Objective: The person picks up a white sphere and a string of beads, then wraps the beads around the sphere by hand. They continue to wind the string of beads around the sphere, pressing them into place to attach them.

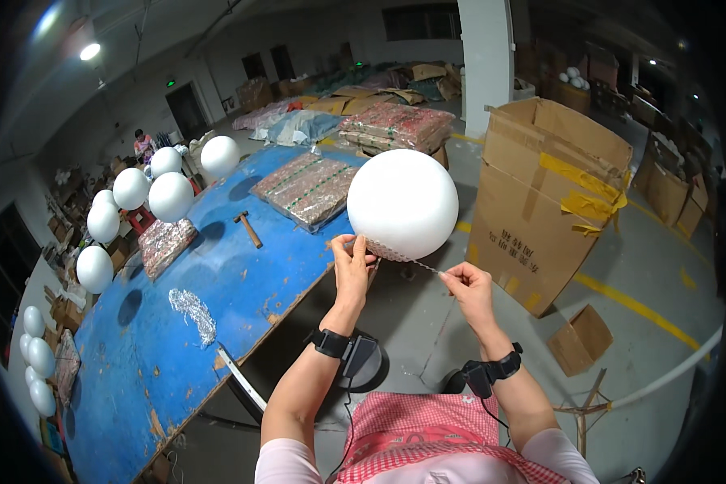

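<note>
A large smooth white ball (403,202) is just beyond my hands, over the table's near right edge. Along its underside runs a thin silvery strand (422,264), perhaps beaded; the detail is too fine to tell. My left hand (352,268) is closed at the ball's lower left, pinching the strand between thumb and fingers against the surface. Lower and to the right, my right hand (469,292) pinches the strand's other end and holds it taut, apart from the ball. On the blue table lies a bundle of similar silvery strands (194,316).
The worn blue table (153,371) spreads to my left, carrying a hammer (248,229) and a flat plastic-wrapped pack (306,187). Several white balls (171,197) stand along its far side. At right are a tall open carton (548,202) and a small box (580,340).
</note>
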Action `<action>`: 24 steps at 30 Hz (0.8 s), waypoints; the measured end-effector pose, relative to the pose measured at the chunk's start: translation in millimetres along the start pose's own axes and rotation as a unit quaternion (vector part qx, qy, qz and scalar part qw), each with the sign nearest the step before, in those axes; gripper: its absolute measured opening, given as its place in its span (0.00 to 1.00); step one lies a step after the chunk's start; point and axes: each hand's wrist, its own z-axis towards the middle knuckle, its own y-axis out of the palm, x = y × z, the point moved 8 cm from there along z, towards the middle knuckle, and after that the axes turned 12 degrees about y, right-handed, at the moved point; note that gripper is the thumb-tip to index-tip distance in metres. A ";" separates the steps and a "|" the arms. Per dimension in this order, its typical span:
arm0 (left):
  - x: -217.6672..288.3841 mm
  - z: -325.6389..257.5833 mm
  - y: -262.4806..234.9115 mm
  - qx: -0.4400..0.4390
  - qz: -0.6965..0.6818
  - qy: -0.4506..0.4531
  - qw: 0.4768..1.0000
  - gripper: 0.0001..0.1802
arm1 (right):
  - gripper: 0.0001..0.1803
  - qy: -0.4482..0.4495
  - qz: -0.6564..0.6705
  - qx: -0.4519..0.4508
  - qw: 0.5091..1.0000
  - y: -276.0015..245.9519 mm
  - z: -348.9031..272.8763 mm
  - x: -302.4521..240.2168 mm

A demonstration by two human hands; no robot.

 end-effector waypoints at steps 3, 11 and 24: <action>-6.9 1.7 -0.1 -0.013 -0.050 -0.018 0.999 0.17 | 0.07 -0.006 -0.004 0.017 1.000 -1.8 12.6 10.4; -2.5 5.0 -2.4 -0.045 0.178 0.101 0.978 0.36 | 0.06 0.010 -0.014 0.008 1.000 -1.1 21.7 19.3; -13.6 3.3 -8.3 0.000 -0.033 -0.035 0.999 0.29 | 0.07 -0.016 -0.011 0.024 1.000 -13.3 8.7 -6.2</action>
